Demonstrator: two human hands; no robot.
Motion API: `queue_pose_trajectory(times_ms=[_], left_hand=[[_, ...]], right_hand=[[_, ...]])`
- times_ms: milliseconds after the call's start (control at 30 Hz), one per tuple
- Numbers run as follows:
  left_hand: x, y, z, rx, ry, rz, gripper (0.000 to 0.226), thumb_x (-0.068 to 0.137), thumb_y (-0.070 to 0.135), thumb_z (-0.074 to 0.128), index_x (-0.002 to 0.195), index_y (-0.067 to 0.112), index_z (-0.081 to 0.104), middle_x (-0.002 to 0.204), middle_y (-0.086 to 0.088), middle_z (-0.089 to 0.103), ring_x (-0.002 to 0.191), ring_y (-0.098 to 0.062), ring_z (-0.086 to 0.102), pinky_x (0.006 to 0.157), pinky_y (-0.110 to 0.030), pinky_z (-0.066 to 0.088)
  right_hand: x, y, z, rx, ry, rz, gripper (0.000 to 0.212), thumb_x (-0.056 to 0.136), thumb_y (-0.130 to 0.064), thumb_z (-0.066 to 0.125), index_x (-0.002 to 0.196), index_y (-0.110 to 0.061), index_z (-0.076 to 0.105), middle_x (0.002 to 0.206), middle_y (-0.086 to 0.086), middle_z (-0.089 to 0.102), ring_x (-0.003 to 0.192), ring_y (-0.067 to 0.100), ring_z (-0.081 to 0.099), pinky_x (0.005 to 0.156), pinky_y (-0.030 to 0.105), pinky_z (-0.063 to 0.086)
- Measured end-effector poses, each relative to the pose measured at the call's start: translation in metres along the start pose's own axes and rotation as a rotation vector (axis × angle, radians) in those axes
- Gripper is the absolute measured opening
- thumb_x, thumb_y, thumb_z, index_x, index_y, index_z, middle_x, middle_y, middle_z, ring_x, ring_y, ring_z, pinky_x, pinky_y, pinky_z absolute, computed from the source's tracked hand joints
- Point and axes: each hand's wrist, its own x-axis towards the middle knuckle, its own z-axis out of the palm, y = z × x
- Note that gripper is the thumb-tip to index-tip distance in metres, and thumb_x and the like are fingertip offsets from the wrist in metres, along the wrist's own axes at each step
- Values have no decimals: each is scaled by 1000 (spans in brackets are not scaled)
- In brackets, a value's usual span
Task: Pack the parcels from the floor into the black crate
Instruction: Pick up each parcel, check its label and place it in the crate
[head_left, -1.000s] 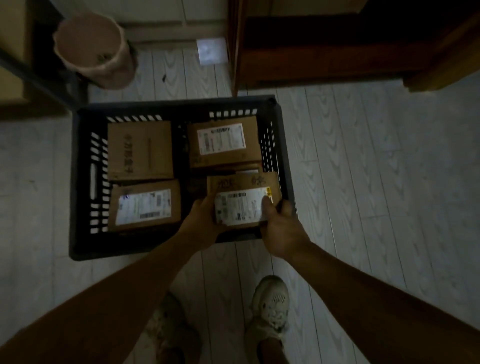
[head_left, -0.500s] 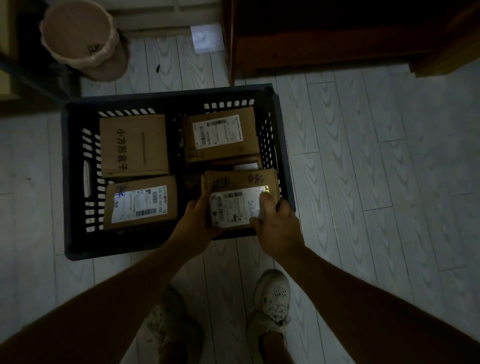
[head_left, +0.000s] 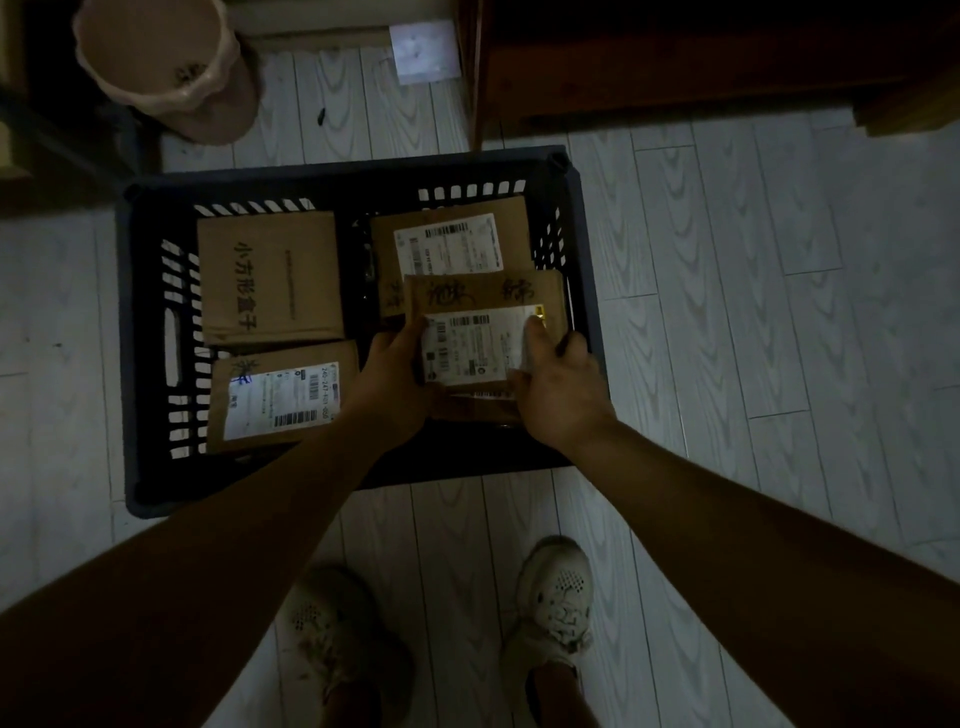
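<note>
Head view, looking down. At the near edge stand two pale, worn lace-up shoes on the whitish wood-grain plank floor. Both bare forearms reach forward over the near rim of the black slotted plastic crate, which sits on the floor directly ahead of the feet.

The left hand grips the left short end of a brown cardboard parcel with a white shipping label and black scrawl. The right hand grips the right short end, thumb laid on the label. The hands are thus apart, both clamped on this one parcel.

Key relation: the parcel lies straight ahead of the hands, over the near-right corner of the crate. Its long axis runs left to right, parallel to the crate's near edge. Neither hand is clearly the nearer.

The edge of a lower brown parcel shows just beneath it. Whether the held parcel touches that one cannot be told.

Judged from this, the coming move is a straight lowering, with little clearance at the right wall.

In the near-left corner lies a brown parcel with a large white label. In the far-left corner lies a plain brown box with printed characters. In the far-right corner, a labelled brown parcel is partly overlapped in view by the held one.

Beyond the crate's far-left corner stands a pink lined bin.
</note>
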Motion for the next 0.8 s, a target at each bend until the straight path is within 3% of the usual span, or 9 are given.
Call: queue_pose_trajectory(times_ms=[167,367,433,533,633,800], left_hand=[[-13,4,3,-48,-37,18,79,83,17,67,147,30,22,140,-6,35,127,-24,40,96,-30,36],[-4,12,-17,-131,121,70,74,85,16,65,146,24,25,143,-5,32,121,-18,45,98,-29,41],[8,16,-29,-120,154,52,70,87,17,63,146,22,26,143,-8,29,121,-20,43,100,-30,40],[37,21,-41,-68,112,14,74,88,26,62,149,24,19,146,-9,27,129,-28,40,106,-42,41],[61,25,-39,-8,8,-51,80,89,31,61,151,21,10,150,-12,18,132,-33,35,108,-39,38],[76,24,-32,17,-5,-20,77,93,32,54,151,20,5,155,-10,8,137,-31,28,109,-33,30]], right_hand=[[-11,10,-3,1,43,-19,66,96,-39,46,152,-26,13,137,18,31,119,33,40,98,43,44],[6,-8,-25,57,158,-137,68,94,-38,49,152,-23,16,138,18,32,118,33,42,99,45,44],[21,-19,-34,51,143,-139,69,95,-40,46,153,-24,11,142,17,27,122,32,38,104,44,39],[52,-35,-48,42,123,-111,69,95,-40,45,152,-23,9,146,16,21,125,33,33,107,43,34],[75,-37,-51,8,61,-82,70,94,-42,48,151,-19,14,149,16,17,128,37,30,107,46,34],[83,-31,-42,-30,-62,-51,83,95,-45,48,152,-23,-7,157,17,-9,139,38,14,113,49,25]])
